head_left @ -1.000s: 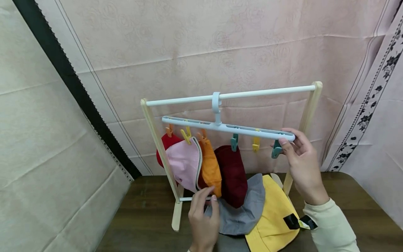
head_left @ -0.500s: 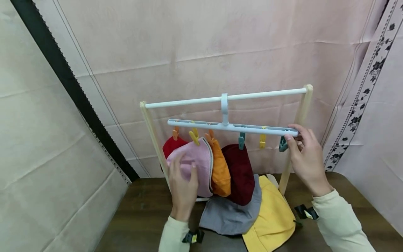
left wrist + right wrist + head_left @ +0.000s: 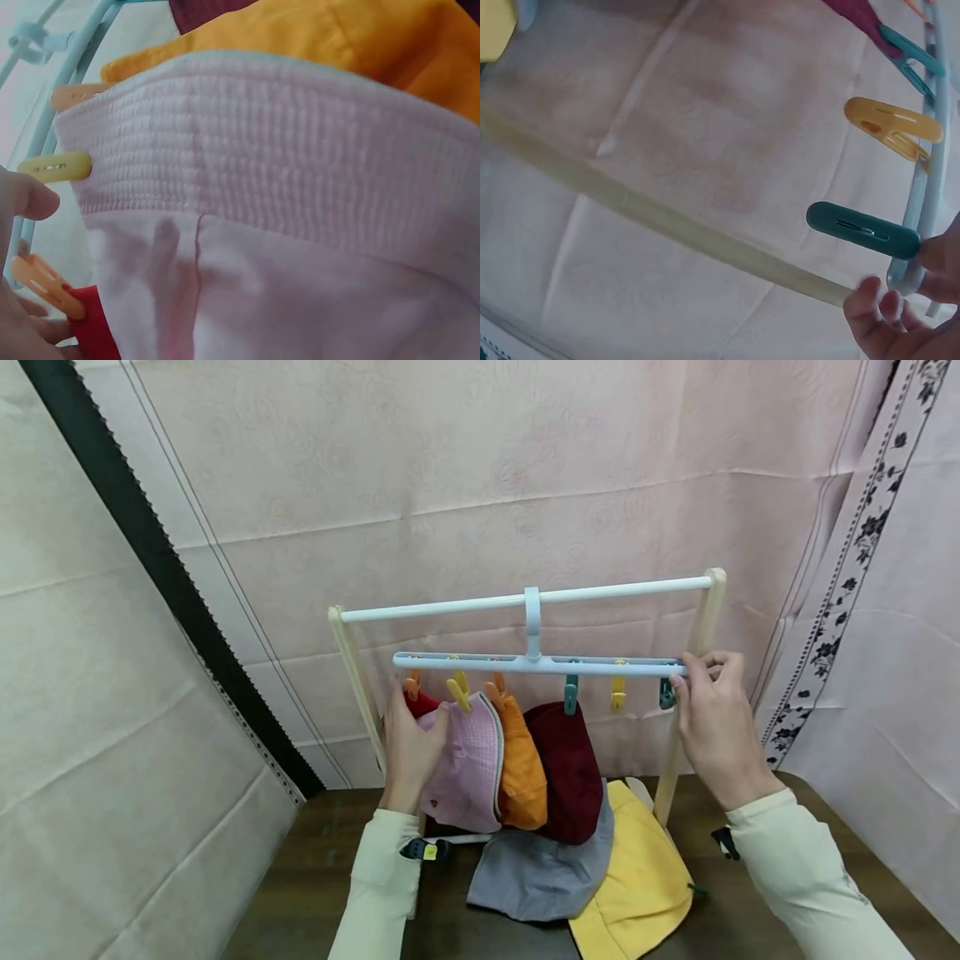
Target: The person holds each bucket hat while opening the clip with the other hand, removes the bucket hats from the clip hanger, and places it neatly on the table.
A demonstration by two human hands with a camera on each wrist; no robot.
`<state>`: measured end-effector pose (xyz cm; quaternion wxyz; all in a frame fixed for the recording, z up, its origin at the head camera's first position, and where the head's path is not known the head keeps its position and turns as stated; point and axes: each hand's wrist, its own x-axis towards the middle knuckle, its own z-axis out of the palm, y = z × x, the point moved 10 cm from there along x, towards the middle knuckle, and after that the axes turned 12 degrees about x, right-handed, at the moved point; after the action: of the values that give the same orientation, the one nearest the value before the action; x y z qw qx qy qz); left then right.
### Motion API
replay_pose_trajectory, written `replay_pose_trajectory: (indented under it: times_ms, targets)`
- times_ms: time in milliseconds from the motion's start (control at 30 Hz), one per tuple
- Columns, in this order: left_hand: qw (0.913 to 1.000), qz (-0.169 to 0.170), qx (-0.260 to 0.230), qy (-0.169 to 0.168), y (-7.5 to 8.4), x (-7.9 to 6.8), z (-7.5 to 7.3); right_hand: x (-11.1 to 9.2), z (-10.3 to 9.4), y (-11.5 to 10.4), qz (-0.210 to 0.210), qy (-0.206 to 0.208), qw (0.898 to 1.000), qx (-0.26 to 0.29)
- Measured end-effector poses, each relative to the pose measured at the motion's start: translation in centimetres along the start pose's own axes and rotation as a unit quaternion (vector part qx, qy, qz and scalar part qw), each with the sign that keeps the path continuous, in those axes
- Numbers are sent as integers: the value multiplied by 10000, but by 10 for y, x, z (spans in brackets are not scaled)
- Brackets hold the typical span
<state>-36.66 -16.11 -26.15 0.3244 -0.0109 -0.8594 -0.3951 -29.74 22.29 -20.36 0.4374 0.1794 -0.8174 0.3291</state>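
Observation:
A light-blue clip hanger (image 3: 600, 667) hangs from a rod, nearly level. My right hand (image 3: 716, 727) pinches its right end, near a dark teal clip (image 3: 862, 229). My left hand (image 3: 411, 752) is at the hanger's left end, thumb and fingers apart, around the left edge of a pink bucket hat (image 3: 468, 768). Its thumb is near a yellow clip (image 3: 60, 166) on the pink brim; its fingers are by a peach clip (image 3: 49, 285) on a red hat (image 3: 94, 326), mostly hidden. An orange hat (image 3: 522, 768) and a maroon hat (image 3: 562, 777) hang to the right.
The rack has a white rod (image 3: 450, 607) and pale wooden legs (image 3: 352, 668). A grey hat (image 3: 540, 877) and a yellow hat (image 3: 633, 885) lie in front on the brown table (image 3: 322, 877). A yellow clip (image 3: 889, 124) on the hanger holds nothing. Cloth walls (image 3: 450, 460) surround the table.
My left hand has risen from the rack's lower bar, past the pink hat, to the hanger's left end. The hanger, tilted down to the right before, is now almost level. My right hand stays on it.

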Motion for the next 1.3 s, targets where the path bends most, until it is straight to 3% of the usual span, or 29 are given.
replay_pose_trajectory:
  times_ms: [167,267,367,467,633,800,900,967,1100,1300]
  targets:
    - [9992,89,384,-79,4,2,-4,5,0,0,-50,42,10000,19]
    - [9979,43,572,-290,3,-3,-1,0,-2,-4,-76,208,9998,-11]
    - [9960,68,732,-507,1,-9,5,-17,-2,-16,-312,481,9983,-36]
    - [9944,116,891,-562,0,-12,7,-42,12,-35,-726,553,9957,186]
    - [9936,17,999,-524,0,-17,6,-79,71,-65,-786,-397,9912,989]
    - [9924,-29,1173,-366,1,-21,2,-110,138,-93,-705,-1709,9739,1317]
    - [9915,72,1270,-267,5,-23,2,-126,168,-105,-992,-2304,9644,838]
    - [9920,150,1224,-278,8,-25,3,-133,179,-106,-1179,-2454,9617,320]
    - [9915,405,1146,-463,15,-29,6,-136,184,-93,-1294,-2310,9620,-676]
    - [9892,594,964,-932,20,-33,13,-132,182,-66,-1063,-2233,9603,-1288]
